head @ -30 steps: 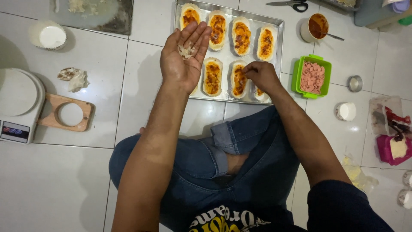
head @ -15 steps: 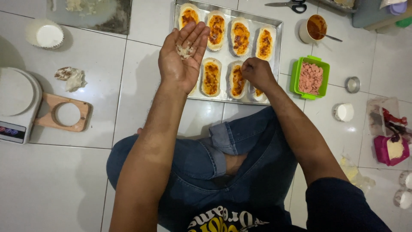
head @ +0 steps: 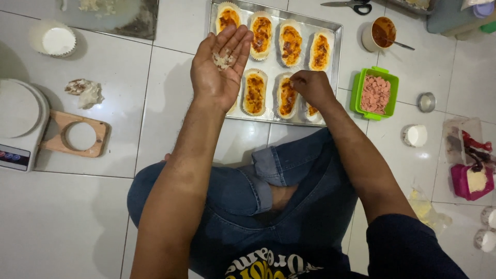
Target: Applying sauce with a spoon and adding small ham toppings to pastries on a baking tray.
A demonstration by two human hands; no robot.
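Fingers of the left hand [head: 219, 70] were stretched out and held together, palm up, cupping a small heap of pale shredded topping [head: 223, 59] above the left edge of the metal baking tray [head: 330, 26]. The fingers of the right hand [head: 309, 87] were pinched together, knuckles up, just over the filled bread boats [head: 287, 96] in the tray's near row; whether any topping sat between them could not be told. The tray lay on the white tiled floor [head: 181, 139] and carried two rows of oval boats in paper cases, each spread with orange-red sauce.

Just right of the tray stood a green container [head: 374, 94] of chopped pink sausage, with a cup of red sauce [head: 381, 33] and spoon beyond it and scissors [head: 350, 5] near the top edge. To the left lay a white kitchen scale [head: 18, 124], a wooden ring mould [head: 77, 135] beside it, and a stack of white paper cases [head: 56, 40] farther away. The person sat cross-legged in blue jeans
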